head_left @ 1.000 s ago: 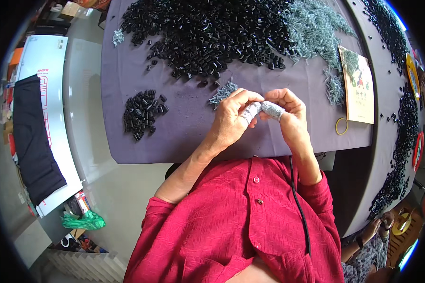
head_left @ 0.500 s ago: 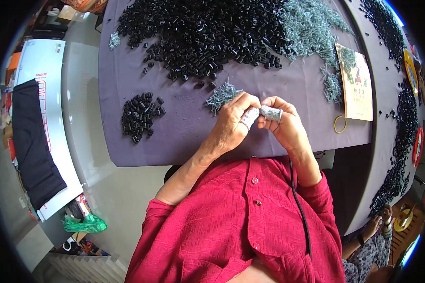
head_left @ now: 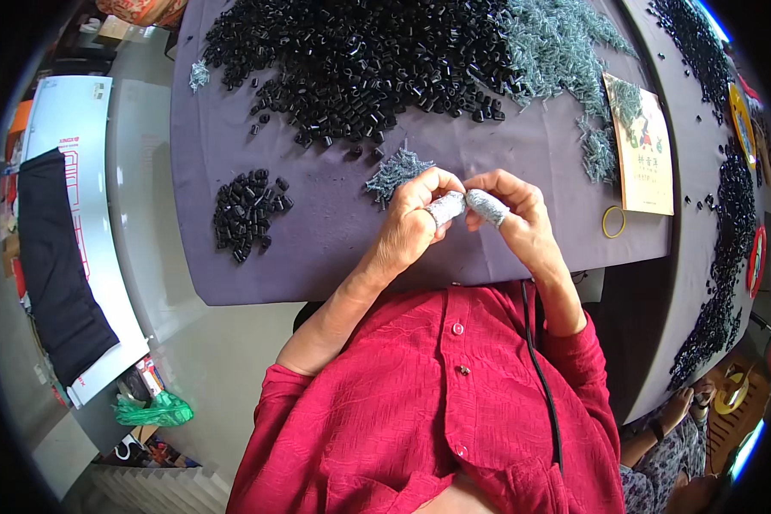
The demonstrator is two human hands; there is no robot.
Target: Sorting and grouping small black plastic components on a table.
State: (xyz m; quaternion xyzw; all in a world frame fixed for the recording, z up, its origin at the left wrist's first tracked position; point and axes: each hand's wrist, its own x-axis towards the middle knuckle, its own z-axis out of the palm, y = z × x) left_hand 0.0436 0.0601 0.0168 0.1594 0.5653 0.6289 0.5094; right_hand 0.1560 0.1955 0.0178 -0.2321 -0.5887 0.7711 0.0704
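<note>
hands (head_left: 464,214) meet above purple table (head_left: 317,248) beside grey floor (head_left: 146,223)

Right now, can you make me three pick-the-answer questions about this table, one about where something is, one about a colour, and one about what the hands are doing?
1. Where is the small pile of black parts?
A. left of the hands
B. on the booklet
C. on the floor

2. What colour is the rubber band?
A. red
B. yellow
C. blue

3. How are the hands placed?
A. far apart
B. flat on the cloth
C. together, fingertips meeting

Answers:
1. A, it lies on the purple cloth left of the left hand.
2. B, the ring beside the booklet is yellow.
3. C, the left hand and right hand meet at their grey-covered fingertips.
</note>
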